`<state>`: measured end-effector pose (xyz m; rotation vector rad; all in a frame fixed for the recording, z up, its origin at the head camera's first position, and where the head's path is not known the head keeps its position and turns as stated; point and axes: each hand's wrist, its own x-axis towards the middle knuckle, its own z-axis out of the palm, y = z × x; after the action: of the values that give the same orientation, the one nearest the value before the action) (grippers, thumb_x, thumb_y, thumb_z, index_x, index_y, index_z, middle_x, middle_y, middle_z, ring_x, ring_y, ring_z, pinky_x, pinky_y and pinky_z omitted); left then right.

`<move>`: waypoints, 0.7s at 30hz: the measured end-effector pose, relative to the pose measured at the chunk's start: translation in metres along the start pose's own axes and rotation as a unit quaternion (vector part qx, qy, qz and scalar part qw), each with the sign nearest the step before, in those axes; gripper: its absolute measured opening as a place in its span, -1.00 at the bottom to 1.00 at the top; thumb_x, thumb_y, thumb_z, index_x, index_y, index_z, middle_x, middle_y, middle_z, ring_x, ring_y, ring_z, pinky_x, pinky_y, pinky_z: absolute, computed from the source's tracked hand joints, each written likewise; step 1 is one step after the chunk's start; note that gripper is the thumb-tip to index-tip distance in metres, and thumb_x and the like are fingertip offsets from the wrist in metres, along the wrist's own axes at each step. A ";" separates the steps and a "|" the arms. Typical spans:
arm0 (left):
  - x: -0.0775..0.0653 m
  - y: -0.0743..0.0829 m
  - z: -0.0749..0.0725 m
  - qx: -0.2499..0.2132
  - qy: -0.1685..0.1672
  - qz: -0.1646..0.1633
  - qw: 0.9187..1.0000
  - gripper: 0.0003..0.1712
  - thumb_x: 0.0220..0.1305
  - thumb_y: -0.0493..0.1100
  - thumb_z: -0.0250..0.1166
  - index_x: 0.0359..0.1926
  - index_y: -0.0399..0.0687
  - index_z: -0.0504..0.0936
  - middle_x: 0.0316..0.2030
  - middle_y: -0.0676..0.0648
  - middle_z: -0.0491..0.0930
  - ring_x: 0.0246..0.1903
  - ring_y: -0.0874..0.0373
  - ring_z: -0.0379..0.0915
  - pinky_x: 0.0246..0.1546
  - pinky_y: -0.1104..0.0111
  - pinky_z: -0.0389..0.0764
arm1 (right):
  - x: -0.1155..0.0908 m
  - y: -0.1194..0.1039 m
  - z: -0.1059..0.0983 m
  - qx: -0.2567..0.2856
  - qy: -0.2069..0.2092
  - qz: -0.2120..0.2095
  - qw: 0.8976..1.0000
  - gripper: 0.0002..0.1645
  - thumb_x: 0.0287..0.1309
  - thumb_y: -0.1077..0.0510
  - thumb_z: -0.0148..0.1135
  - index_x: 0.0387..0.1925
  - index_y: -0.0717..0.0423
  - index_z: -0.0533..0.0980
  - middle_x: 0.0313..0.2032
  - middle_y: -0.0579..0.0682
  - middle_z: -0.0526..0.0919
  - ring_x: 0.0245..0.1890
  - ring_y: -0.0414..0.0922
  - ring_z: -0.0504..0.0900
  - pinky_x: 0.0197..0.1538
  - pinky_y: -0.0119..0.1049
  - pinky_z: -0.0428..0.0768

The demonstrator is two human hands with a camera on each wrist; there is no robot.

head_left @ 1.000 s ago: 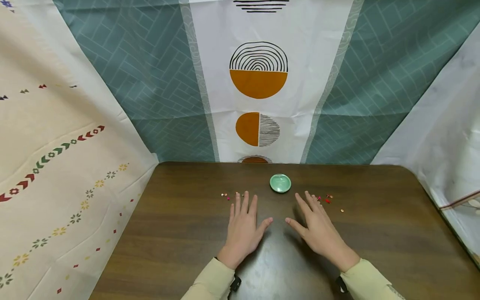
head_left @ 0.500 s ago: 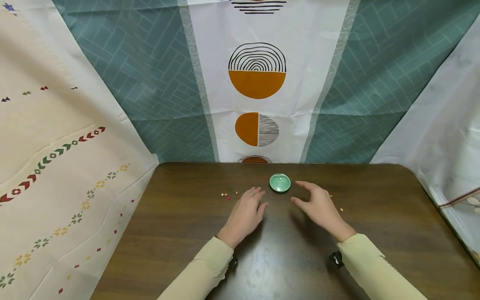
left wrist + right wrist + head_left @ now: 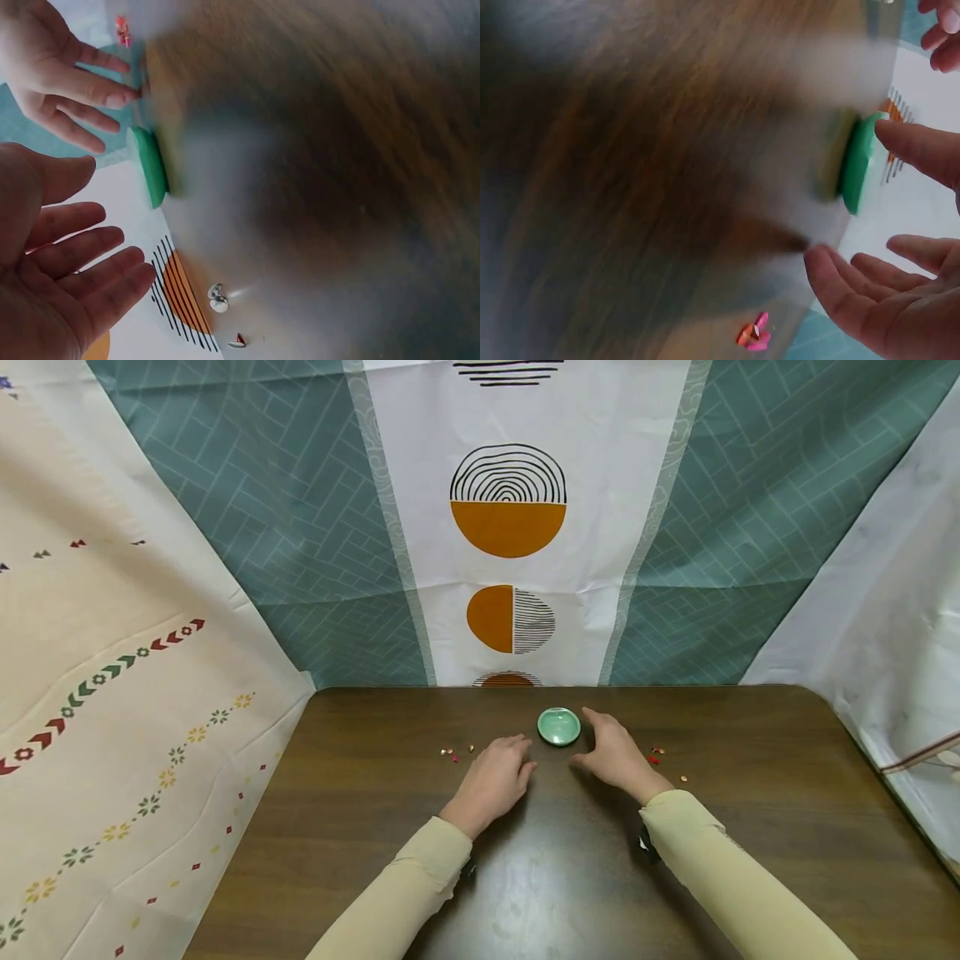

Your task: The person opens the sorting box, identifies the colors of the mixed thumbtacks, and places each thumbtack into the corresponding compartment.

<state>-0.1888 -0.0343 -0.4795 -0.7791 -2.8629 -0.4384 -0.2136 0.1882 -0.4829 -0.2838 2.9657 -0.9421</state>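
Note:
A small round green dish (image 3: 558, 727) stands near the back edge of the table. To its right, my right hand (image 3: 617, 756) reaches in with thumb and fingers spread apart, fingertips close beside the rim. The right wrist view shows the green dish (image 3: 859, 163) beyond the thumb, and the hand holds nothing. My left hand (image 3: 491, 783) hovers to the lower left of the dish, fingers relaxed. In the left wrist view, its fingers (image 3: 94, 247) are extended with nothing between them.
Several tiny studs (image 3: 455, 758) lie left of the dish, one silvery piece (image 3: 217, 298) among them. Small red and orange pieces (image 3: 655, 760) lie behind my right hand, with one gold piece (image 3: 683, 779) farther right. Patterned cloth (image 3: 507, 552) hangs behind the table (image 3: 360, 827).
My right hand has moved forward and left to the dish's right side. My left hand has shifted slightly forward and its spread fingers have drawn together. The dish has stayed put.

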 end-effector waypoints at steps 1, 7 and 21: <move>0.001 -0.001 0.001 0.003 -0.003 0.000 1.000 -0.59 0.28 -0.01 0.18 0.08 -0.11 0.54 0.09 -0.09 0.47 0.10 0.09 0.34 0.08 0.32 0.30 | 0.002 0.000 0.002 -0.003 -0.008 0.003 1.000 0.11 -0.17 0.06 0.46 0.36 0.27 0.09 0.26 0.27 0.22 0.21 0.19 0.22 0.13 0.05 0.28; 0.006 -0.006 -0.005 0.024 -0.024 0.004 0.999 -0.56 0.30 0.00 0.16 0.11 -0.12 0.52 0.12 -0.11 0.44 0.11 0.06 0.33 0.06 0.32 0.33 | 0.017 -0.001 0.006 -0.013 -0.040 -0.006 0.999 0.20 -0.17 0.01 0.47 0.40 0.25 0.00 0.26 0.29 0.19 0.22 0.18 0.21 0.13 0.04 0.28; 0.021 -0.016 -0.006 0.036 -0.032 0.012 0.999 -0.52 0.28 -0.04 0.18 0.17 -0.13 0.46 0.14 -0.11 0.43 0.09 0.05 0.35 0.04 0.32 0.35 | 0.032 -0.009 0.011 -0.078 -0.061 -0.040 0.994 -0.04 -0.04 -0.03 0.40 0.30 0.29 0.20 0.21 0.22 0.31 0.16 0.09 0.32 0.12 -0.03 0.30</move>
<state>-0.2144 -0.0391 -0.4730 -0.8277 -2.9065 -0.3116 -0.2424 0.1694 -0.4859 -0.4503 2.9375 -0.6736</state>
